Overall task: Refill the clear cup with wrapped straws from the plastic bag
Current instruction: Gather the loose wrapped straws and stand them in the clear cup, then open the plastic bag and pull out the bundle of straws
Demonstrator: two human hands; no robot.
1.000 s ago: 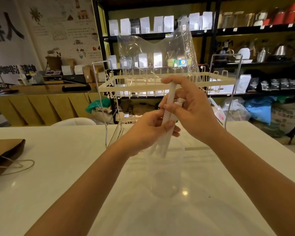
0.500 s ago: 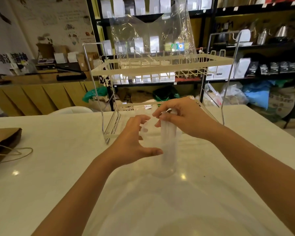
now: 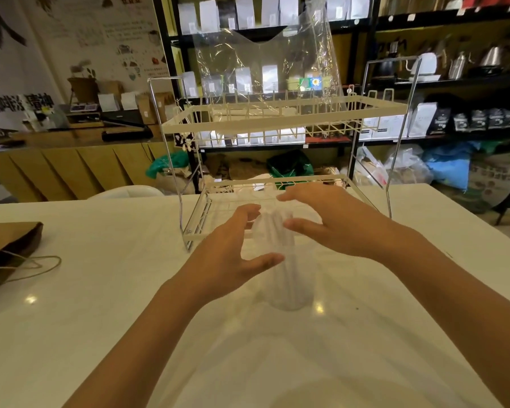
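Observation:
A clear cup [image 3: 289, 287] stands upright on the white table [image 3: 100, 304], with white wrapped straws [image 3: 274, 231] upright inside it. My left hand [image 3: 236, 254] hovers at the cup's left side, fingers spread, thumb near the cup wall. My right hand [image 3: 330, 222] is over the cup's right rim, fingers apart, holding nothing. A clear plastic bag [image 3: 265, 63] stands on the top tier of the wire rack [image 3: 277, 119], with more wrapped straws lying at its bottom.
The two-tier wire rack stands right behind the cup. A brown paper bag [image 3: 6, 245] with string handles lies at the table's left edge. Shelves with pouches and kettles fill the background beyond the table.
The straws have gone down into the cup. Both hands have let go of them and opened beside the cup.

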